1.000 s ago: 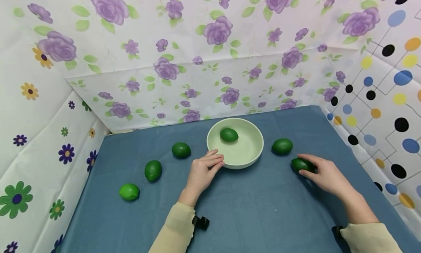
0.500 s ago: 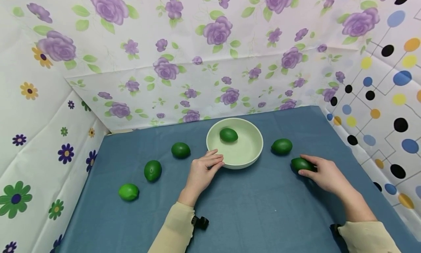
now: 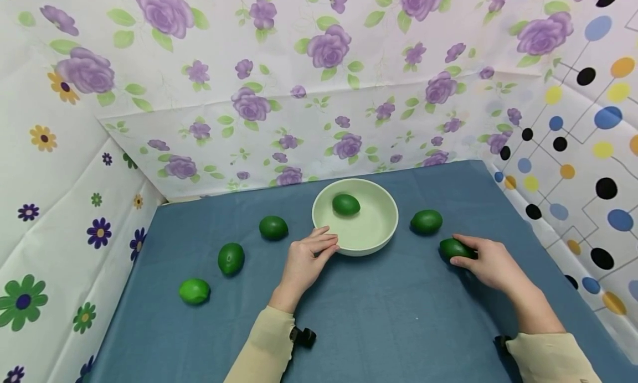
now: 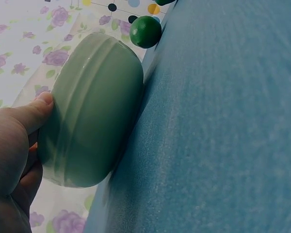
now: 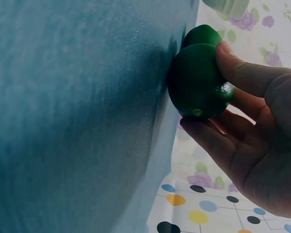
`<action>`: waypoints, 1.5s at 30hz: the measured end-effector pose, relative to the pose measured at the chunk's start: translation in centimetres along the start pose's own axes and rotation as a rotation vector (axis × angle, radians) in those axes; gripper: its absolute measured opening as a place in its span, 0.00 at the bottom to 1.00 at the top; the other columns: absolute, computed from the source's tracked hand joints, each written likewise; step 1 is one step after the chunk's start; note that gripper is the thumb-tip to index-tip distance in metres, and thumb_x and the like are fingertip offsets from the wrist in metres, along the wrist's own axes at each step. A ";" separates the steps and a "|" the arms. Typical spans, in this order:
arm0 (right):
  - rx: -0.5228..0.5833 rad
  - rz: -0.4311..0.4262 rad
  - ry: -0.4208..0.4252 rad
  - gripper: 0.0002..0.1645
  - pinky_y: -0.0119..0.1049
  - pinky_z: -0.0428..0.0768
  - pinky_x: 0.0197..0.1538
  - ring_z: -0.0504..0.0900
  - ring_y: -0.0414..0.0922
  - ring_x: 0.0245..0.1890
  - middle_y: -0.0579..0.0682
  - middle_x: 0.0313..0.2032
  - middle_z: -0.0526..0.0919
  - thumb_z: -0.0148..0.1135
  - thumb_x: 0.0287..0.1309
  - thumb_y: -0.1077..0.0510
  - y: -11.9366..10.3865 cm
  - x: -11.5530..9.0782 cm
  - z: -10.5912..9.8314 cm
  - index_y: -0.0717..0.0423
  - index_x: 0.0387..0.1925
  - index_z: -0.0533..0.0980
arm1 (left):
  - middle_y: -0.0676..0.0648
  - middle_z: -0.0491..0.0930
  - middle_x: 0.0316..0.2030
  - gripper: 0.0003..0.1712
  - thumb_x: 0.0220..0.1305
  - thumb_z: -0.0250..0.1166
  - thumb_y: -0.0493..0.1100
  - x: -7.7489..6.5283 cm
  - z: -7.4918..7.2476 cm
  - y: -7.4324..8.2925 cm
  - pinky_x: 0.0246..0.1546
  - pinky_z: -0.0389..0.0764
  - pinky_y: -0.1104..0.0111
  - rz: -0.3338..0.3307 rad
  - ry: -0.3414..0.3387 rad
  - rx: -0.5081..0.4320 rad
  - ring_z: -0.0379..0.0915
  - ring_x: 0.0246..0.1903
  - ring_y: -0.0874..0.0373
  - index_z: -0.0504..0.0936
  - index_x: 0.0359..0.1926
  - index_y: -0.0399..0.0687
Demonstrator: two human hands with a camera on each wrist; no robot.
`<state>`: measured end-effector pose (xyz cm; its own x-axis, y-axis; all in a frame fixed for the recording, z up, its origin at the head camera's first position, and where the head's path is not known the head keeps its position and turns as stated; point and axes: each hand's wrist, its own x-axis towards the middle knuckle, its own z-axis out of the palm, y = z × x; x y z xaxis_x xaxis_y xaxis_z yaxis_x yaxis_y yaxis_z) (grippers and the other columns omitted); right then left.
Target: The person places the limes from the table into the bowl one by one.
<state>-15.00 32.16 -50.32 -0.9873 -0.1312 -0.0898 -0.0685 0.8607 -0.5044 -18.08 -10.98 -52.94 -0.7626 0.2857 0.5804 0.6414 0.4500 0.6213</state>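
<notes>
Head view: right hand [image 3: 494, 265], fingers clamped on glossy oval lime [image 3: 453, 249], right of smooth round bowl [image 3: 368, 233]; left hand [image 3: 305, 260], thumb and fingers pinching bowl's rim; blue cloth [image 3: 369, 316] finely textured.

Patterned sheets [image 3: 309, 84] screen a blue tabletop [image 3: 379, 305] into a booth.

Lime [image 3: 346, 205] in bowl [image 3: 371, 231], three [image 3: 231, 259] left, two [image 3: 426, 222] right, nearer one [image 3: 452, 249] perhaps on cloth [image 3: 379, 316]
</notes>
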 end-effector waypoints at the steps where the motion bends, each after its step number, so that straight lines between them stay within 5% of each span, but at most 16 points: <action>1: -0.001 0.007 -0.001 0.43 0.72 0.79 0.56 0.76 0.75 0.62 0.77 0.65 0.75 0.75 0.68 0.45 0.0 0.0 0.0 0.63 0.75 0.72 | 0.44 0.91 0.47 0.13 0.67 0.77 0.39 0.0 0.0 0.0 0.73 0.74 0.62 0.000 -0.001 -0.002 0.82 0.62 0.47 0.93 0.50 0.38; 28: 0.023 0.073 -0.017 0.47 0.62 0.82 0.47 0.78 0.73 0.58 0.78 0.66 0.73 0.72 0.69 0.39 0.1 -0.3 0.6 0.58 0.79 0.68 | 0.43 0.91 0.46 0.13 0.66 0.78 0.38 0.1 -0.3 -0.1 0.72 0.75 0.61 0.013 0.006 -0.007 0.83 0.61 0.42 0.93 0.49 0.37; 45: 0.014 -0.018 -0.004 0.46 0.71 0.80 0.55 0.77 0.74 0.62 0.77 0.66 0.75 0.74 0.69 0.46 -0.6 -0.2 -0.1 0.66 0.77 0.68 | 0.43 0.91 0.48 0.13 0.68 0.76 0.38 0.0 0.1 -0.1 0.74 0.73 0.62 0.000 -0.003 -0.005 0.82 0.63 0.46 0.93 0.50 0.36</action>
<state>-14.74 31.76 -49.94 -0.9853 -0.1486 -0.0837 -0.0843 0.8510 -0.5183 -18.10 -10.91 -53.07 -0.7626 0.2880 0.5792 0.6422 0.4453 0.6240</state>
